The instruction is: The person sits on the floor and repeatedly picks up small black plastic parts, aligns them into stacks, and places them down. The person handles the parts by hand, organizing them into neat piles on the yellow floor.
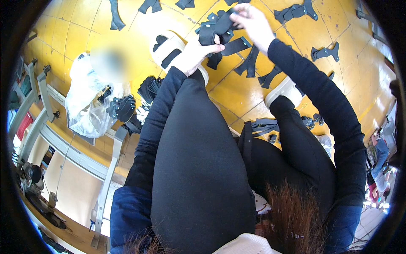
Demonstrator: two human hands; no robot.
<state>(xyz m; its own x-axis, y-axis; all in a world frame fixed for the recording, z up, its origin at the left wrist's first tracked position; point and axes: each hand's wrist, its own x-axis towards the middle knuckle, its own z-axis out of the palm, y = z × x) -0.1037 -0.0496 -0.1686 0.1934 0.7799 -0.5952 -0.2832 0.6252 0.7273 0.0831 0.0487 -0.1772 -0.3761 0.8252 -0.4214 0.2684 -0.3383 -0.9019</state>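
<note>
Near twelve o'clock, black strips [207, 34] are pinched by left hand [188, 56] and right hand [254, 24], grips closed, apparently for steadiness.

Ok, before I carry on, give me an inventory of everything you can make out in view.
Held fabric pieces: at least two, black, top centre
Loose fabric pieces: many, uncountable, dark grey, scattered on the floor
Tiled floor: one, yellow, across the top
Plastic bag: one, translucent white, left
Bundles: several, dark, beside the bag
Metal frame: one, grey, left
Other person: at least one, blue trousers, far right
Shoes: two, cream, on the feet
Legs: two, black-clad, centre
Left hand: one, bare, gripping fabric
Right hand: one, bare, pinching fabric
</note>
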